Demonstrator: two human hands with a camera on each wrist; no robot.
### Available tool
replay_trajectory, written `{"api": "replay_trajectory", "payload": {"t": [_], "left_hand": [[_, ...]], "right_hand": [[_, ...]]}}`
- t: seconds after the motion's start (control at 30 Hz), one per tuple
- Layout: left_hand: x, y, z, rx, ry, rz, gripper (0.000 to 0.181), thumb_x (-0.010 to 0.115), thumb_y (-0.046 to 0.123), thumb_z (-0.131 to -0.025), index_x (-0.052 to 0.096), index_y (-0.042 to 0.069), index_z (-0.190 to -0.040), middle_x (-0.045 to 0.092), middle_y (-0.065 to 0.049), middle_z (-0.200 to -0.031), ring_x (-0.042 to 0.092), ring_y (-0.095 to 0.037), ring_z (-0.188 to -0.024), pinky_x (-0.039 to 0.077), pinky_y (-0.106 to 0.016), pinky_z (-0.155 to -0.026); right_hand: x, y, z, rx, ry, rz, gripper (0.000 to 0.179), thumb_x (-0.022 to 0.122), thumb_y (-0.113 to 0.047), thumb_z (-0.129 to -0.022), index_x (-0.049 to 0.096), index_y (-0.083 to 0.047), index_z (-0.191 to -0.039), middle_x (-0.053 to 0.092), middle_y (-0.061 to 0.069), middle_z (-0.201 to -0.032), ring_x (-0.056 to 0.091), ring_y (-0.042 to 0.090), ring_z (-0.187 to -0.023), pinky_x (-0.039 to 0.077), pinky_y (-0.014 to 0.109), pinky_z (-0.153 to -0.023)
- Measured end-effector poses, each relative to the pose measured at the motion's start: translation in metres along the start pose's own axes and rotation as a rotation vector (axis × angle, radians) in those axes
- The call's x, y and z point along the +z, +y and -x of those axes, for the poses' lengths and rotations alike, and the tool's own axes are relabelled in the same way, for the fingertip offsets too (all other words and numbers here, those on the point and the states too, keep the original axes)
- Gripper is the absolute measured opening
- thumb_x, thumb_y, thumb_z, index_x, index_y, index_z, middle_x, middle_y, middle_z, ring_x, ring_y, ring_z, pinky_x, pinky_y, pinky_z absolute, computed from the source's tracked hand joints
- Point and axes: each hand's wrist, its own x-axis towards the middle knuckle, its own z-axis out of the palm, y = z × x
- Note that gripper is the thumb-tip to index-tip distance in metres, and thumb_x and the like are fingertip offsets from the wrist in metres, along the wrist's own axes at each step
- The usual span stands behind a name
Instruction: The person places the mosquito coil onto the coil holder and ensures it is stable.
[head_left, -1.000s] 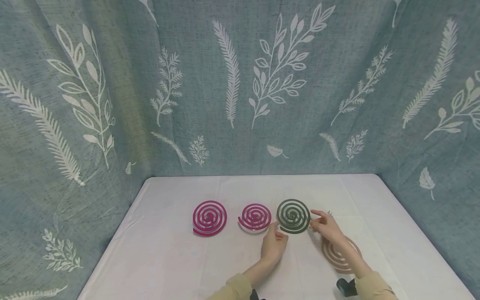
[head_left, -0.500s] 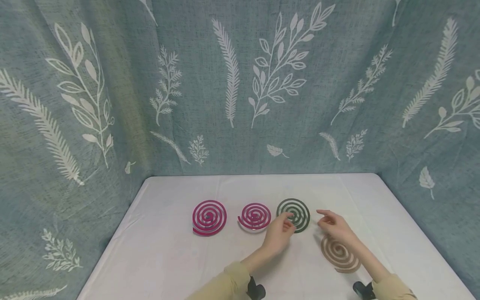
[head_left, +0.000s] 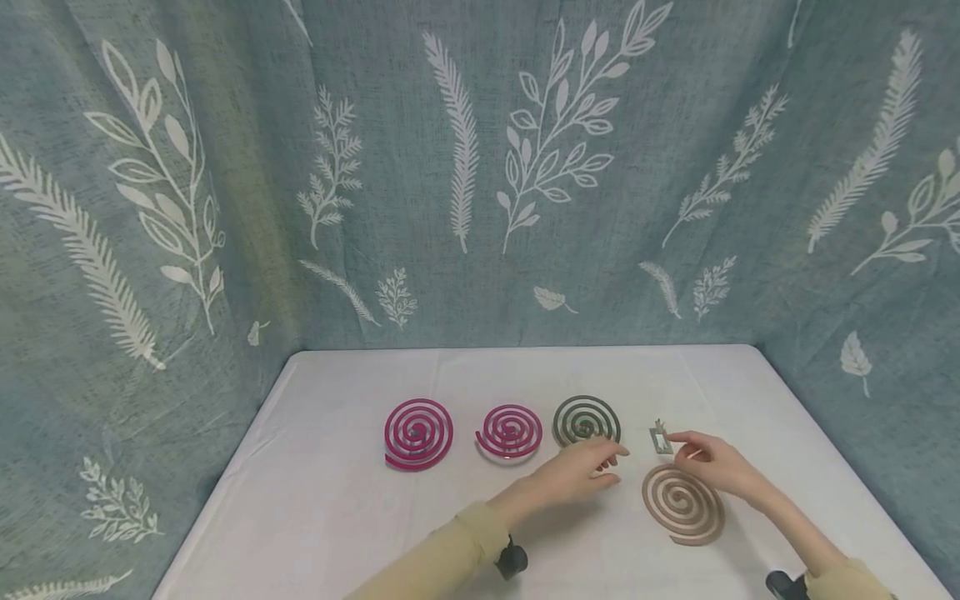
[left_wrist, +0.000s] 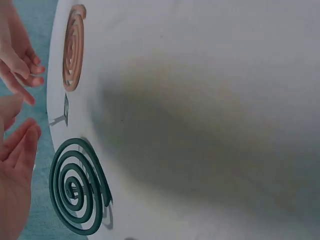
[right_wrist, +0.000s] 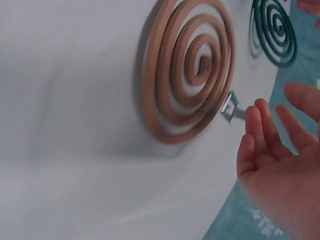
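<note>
In the head view my left hand (head_left: 588, 467) hovers over the near edge of a green mosquito coil (head_left: 585, 428), hiding part of it. Its fingers point right, loosely bent, with nothing in them. The green coil (left_wrist: 75, 191) sits raised on a support in the left wrist view. To its right stands a small metal coil stand (head_left: 661, 442) with an upright prong. The fingertips of my right hand (head_left: 712, 464) are right at this stand, thumb and fingers apart and gripping nothing. Just below that hand lies a brown mosquito coil (head_left: 678, 498), seen large in the right wrist view.
Two magenta mosquito coils stand in line left of the green one: a left magenta coil (head_left: 418, 433) and a right magenta coil (head_left: 510, 432). All rest on a white-covered table (head_left: 337, 517). A blue-green leaf-patterned curtain (head_left: 390, 167) surrounds the back and sides.
My right hand has left the green coil's edge and moved right to the metal stand, uncovering the brown coil. My left hand has moved right across the green coil's front, which stays put.
</note>
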Motion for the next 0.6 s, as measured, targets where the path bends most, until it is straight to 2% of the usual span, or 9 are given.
{"api": "replay_trajectory", "payload": {"t": [0.13, 0.3, 0.43, 0.6], "left_hand": [[0.003, 0.0, -0.006, 0.098, -0.056, -0.125, 0.035, 0.059, 0.021, -0.094, 0.055, 0.013, -0.128, 0.062, 0.0, -0.114, 0.059, -0.006, -0.102, 0.045, -0.011, -0.088], [0.01, 0.002, -0.012, 0.161, -0.1, -0.226, 0.037, 0.059, 0.026, -0.093, 0.056, 0.013, -0.128, 0.061, 0.002, -0.115, 0.059, -0.004, -0.102, 0.043, -0.009, -0.09], [0.015, 0.006, -0.014, 0.167, -0.144, -0.259, 0.041, 0.062, 0.029, -0.091, 0.056, 0.013, -0.129, 0.06, 0.003, -0.112, 0.059, -0.001, -0.099, 0.043, -0.006, -0.088], [0.024, 0.01, -0.017, 0.113, -0.2, -0.285, 0.047, 0.064, 0.035, -0.088, 0.056, 0.016, -0.13, 0.061, 0.007, -0.11, 0.056, 0.004, -0.088, 0.043, -0.005, -0.081]], "right_hand": [[-0.008, 0.011, 0.004, -0.008, -0.02, 0.054, 0.044, 0.063, -0.014, -0.087, 0.054, 0.007, -0.124, 0.063, 0.006, -0.091, 0.059, 0.018, -0.084, 0.051, 0.031, -0.07], [-0.017, 0.026, 0.005, -0.04, -0.06, 0.127, 0.042, 0.068, -0.013, -0.083, 0.057, 0.006, -0.12, 0.063, 0.006, -0.091, 0.058, 0.016, -0.082, 0.05, 0.027, -0.068], [-0.021, 0.035, 0.005, -0.056, -0.083, 0.17, 0.041, 0.07, -0.008, -0.078, 0.059, 0.006, -0.116, 0.063, 0.007, -0.09, 0.058, 0.015, -0.079, 0.05, 0.026, -0.065], [-0.023, 0.046, 0.004, -0.047, -0.092, 0.2, 0.045, 0.075, -0.006, -0.072, 0.061, 0.003, -0.113, 0.063, 0.005, -0.089, 0.056, 0.014, -0.078, 0.049, 0.026, -0.065]]}}
